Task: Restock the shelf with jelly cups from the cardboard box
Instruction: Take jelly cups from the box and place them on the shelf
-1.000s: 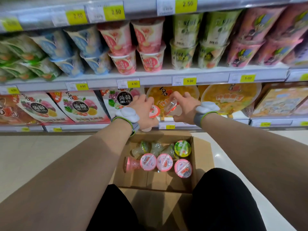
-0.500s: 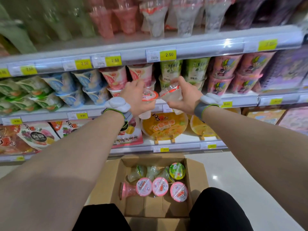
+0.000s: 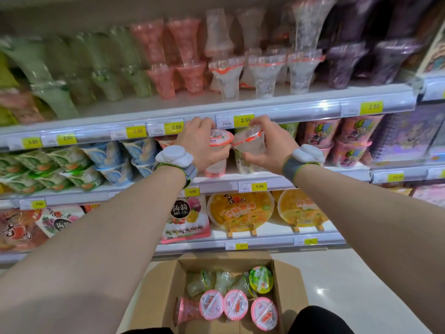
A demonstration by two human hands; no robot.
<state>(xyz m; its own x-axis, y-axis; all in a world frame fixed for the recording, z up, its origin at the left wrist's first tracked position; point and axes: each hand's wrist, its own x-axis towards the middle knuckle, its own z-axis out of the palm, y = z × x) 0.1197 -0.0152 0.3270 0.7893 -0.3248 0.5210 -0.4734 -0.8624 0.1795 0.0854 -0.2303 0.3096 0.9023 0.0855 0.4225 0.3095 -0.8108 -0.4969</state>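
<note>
Jelly cups (image 3: 236, 304), pink-lidded and green-lidded, lie on their sides in the cardboard box (image 3: 287, 285) below both grips. The left grip (image 3: 197, 141) curls round a red-lidded clear cup (image 3: 219, 141), the right grip (image 3: 268, 149) round a tilted clear cup (image 3: 250, 143), rims touching. Above them, the shelf (image 3: 289, 109) carries flared cups (image 3: 265, 75) in rows.

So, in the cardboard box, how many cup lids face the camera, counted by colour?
Pink lids: 3
Green lids: 1
Total: 4
The greenish cups lying sideways beside them are not counted, as their lids do not face the camera.
</note>
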